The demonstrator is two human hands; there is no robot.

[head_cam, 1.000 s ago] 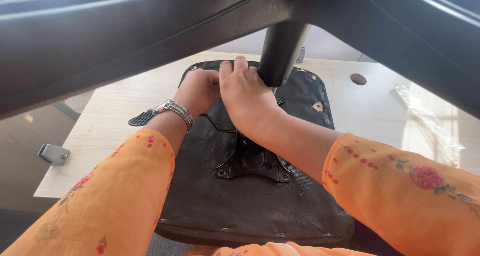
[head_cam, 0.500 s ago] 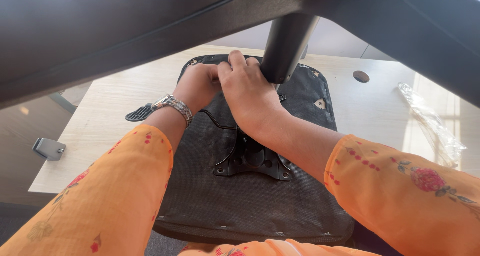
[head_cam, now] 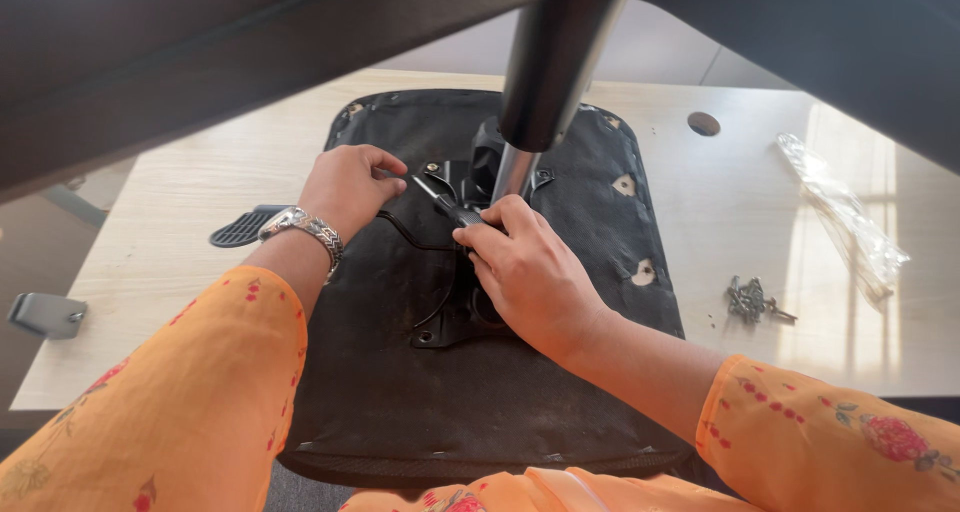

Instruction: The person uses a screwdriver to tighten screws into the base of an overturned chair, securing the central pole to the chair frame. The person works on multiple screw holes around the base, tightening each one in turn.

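Note:
A black chair seat (head_cam: 560, 392) lies upside down on a light wooden table (head_cam: 160, 272). A black metal mounting plate (head_cam: 450, 317) is fixed at its middle, and a gas-lift column (head_cam: 545, 82) rises from it toward the camera. My right hand (head_cam: 530, 272) grips a small dark screwdriver (head_cam: 445, 204) at the base of the column. Resting on the seat to the left, my left hand (head_cam: 350, 187) has its fingers curled beside the screwdriver tip; a silver bracelet circles the wrist. Orange flowered sleeves cover both arms.
Dark chair base legs (head_cam: 200, 62) cross the top of the view overhead. A heap of screws (head_cam: 752, 300) and a clear plastic bag (head_cam: 845, 217) lie on the right. A black plastic part (head_cam: 238, 228) pokes out left of the seat. The table has a round hole (head_cam: 703, 124).
Both hands have come down from the top of the column base toward me. My right hand now holds a screwdriver, and my left hand has shifted left and apart from it.

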